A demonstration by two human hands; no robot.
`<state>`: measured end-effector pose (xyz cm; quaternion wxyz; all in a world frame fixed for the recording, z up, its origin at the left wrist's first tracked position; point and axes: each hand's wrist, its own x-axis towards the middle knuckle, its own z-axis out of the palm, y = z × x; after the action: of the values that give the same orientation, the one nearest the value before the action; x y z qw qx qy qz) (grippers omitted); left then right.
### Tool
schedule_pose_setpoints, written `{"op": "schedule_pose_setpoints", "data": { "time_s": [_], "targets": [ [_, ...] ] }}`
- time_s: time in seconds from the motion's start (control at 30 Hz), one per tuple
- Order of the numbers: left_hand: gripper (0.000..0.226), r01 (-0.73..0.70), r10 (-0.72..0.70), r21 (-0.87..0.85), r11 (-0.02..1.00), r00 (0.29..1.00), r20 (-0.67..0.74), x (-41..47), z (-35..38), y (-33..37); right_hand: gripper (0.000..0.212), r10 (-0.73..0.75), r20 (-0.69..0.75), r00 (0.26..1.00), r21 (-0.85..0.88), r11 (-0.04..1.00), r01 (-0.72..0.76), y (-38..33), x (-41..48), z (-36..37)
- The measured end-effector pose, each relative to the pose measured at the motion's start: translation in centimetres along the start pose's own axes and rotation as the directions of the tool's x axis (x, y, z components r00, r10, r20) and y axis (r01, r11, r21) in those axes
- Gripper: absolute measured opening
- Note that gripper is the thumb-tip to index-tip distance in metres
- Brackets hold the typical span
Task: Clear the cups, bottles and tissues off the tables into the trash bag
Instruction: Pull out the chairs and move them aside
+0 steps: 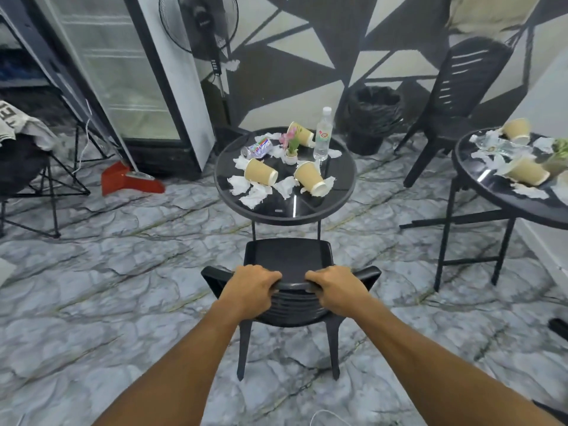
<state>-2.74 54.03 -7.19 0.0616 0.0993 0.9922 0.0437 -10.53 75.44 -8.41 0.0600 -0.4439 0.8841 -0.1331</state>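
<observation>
Your left hand (252,287) and right hand (336,289) both grip the chair (290,302) back; nothing's cleared yet. Shift it aside, then reach the table (285,215).

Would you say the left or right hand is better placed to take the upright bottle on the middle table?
Probably the right hand. It and the left hand both grip the chair, but the bottle stands on the right of the table, nearer that hand.

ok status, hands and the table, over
Left hand and right hand both gripping chair back. Cups, bottle, tissues all on table, untouched. Chair stands in front of table.
</observation>
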Motion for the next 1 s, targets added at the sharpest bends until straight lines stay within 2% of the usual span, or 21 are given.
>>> {"op": "schedule_pose_setpoints", "data": {
  "time_s": [0.23,0.33,0.43,0.5,0.6,0.67,0.77,0.87,1.0],
  "targets": [
    [0.012,-0.029,0.029,0.004,1.0,0.999,0.016,-3.6,2.9,1.7,0.011,0.035,0.122,0.992,-0.103,0.994,-0.022,-2.2,-3.7,2.7],
    [0.01,-0.027,0.026,-0.018,0.999,0.999,-0.044,-4.8,4.3,2.4,0.01,0.046,0.073,0.996,-0.105,0.994,-0.038,-3.2,-5.0,3.6],
    [0.008,0.044,-0.047,-0.037,0.998,0.994,-0.097,-5.3,5.0,2.8,0.013,0.047,0.053,0.997,-0.102,0.994,-0.042,-3.7,-4.7,3.4],
    [0.016,0.076,-0.08,-0.036,0.996,0.988,-0.131,-5.3,5.2,2.6,0.013,0.032,0.076,0.997,-0.087,0.996,-0.025,-3.7,-4.1,2.9],
    [0.028,0.079,-0.078,-0.005,0.997,0.982,-0.17,-5.5,5.5,2.2,0.009,0.007,0.027,1.0,-0.071,0.997,-0.005,-3.7,-4.0,3.0],
    [0.029,0.072,-0.071,-0.003,0.997,0.979,-0.19,-5.3,5.8,2.7,0.008,0.02,-0.011,1.0,-0.059,0.998,-0.021,-3.1,-4.7,3.5],
    [0.02,0.019,-0.019,0.001,1.0,0.989,-0.146,-4.0,5.1,3.3,0.005,0.073,-0.027,0.997,-0.036,0.997,-0.074,-2.2,-5.1,3.5],
    [0.011,-0.016,0.016,0.008,1.0,1.0,0.023,-2.9,3.5,1.3,0.005,0.128,-0.002,0.992,-0.015,0.992,-0.128,-2.8,-4.0,3.4],
    [0.005,-0.002,0.002,0.003,1.0,1.0,0.026,-3.1,3.0,0.5,0.006,0.173,0.017,0.985,-0.018,0.985,-0.173,-3.4,-3.6,3.6]
  ]
}}
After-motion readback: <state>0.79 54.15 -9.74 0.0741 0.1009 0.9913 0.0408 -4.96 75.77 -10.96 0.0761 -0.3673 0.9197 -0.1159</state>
